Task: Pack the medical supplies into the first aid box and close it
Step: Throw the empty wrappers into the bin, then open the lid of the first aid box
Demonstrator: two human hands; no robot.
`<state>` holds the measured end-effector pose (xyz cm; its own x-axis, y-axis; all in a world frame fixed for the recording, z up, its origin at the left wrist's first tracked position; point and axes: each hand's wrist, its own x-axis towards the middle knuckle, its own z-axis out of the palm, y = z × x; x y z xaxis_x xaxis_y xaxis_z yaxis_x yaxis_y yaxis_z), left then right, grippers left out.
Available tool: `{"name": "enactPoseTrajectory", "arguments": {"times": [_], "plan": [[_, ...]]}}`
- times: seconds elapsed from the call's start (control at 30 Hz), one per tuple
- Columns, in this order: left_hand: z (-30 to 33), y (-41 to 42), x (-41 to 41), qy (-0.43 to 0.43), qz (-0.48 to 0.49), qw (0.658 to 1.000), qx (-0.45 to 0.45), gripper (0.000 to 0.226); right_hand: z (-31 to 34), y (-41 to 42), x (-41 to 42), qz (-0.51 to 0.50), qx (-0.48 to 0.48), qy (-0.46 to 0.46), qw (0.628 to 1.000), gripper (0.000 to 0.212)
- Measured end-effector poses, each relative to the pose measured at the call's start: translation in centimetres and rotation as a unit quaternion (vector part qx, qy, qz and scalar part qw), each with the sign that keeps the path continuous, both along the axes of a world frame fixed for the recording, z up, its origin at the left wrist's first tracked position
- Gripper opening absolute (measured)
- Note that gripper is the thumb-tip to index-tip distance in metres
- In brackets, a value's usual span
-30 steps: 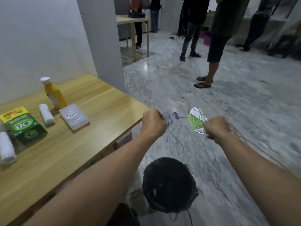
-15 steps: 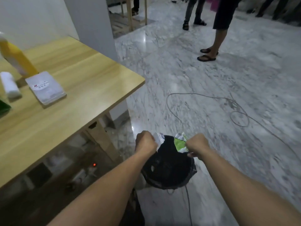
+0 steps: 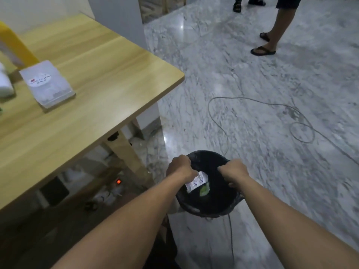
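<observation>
Reaching over a black-lined bin (image 3: 209,202) on the floor, both hands are curled. The left hand (image 3: 181,167) pinches a white wrapper (image 3: 196,182) with blue marks just above the bin's mouth; the right hand (image 3: 234,172) is closed in a loose fist, and whether it grips anything I cannot tell. One green scrap (image 3: 204,190) lies inside the bin. On the counter (image 3: 108,74) sit one pale, flat first aid box (image 3: 47,84), lid shut, one yellow bottle (image 3: 13,45) and one white roll (image 3: 4,83) at the left edge.
</observation>
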<state>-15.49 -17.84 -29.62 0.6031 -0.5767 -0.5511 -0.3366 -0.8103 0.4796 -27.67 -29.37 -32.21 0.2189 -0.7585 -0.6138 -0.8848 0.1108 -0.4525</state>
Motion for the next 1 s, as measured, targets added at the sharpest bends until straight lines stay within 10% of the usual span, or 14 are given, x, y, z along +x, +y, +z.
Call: {"name": "enactPoseTrajectory", "arguments": {"times": [0.5,1.0], "plan": [[23.6,-0.2,4.1,-0.066,-0.186,0.978,-0.072,0.055,23.8,-1.9,4.4,0.204,-0.082,-0.138,0.966,0.019],[36.7,16.5,13.6,-0.145,-0.066,0.981,-0.113,0.047,38.6,10.5,16.2,0.423,-0.145,-0.159,0.88,0.04]]}}
